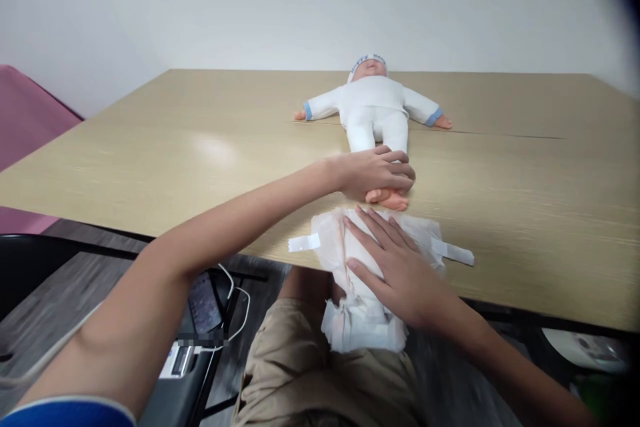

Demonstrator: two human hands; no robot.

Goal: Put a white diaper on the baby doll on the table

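A baby doll (374, 99) in white clothes with blue cuffs and a lettered headband lies on its back, arms spread, its feet toward me. My left hand (383, 170) is wrapped round the doll's lower legs, just above the bare feet. Below the feet, an unfolded white diaper (333, 240) lies on the table edge, its tape tabs spread to both sides and its near end hanging over toward my lap. My right hand (393, 263) rests flat on the diaper with its fingers spread.
The wooden table (200, 147) reaches back to a pale wall. At lower left, a phone (205, 303) and a white cable lie on a black chair. Pink fabric (30, 113) stands beyond the table's left side. A white rounded object (583, 347) is under the right edge.
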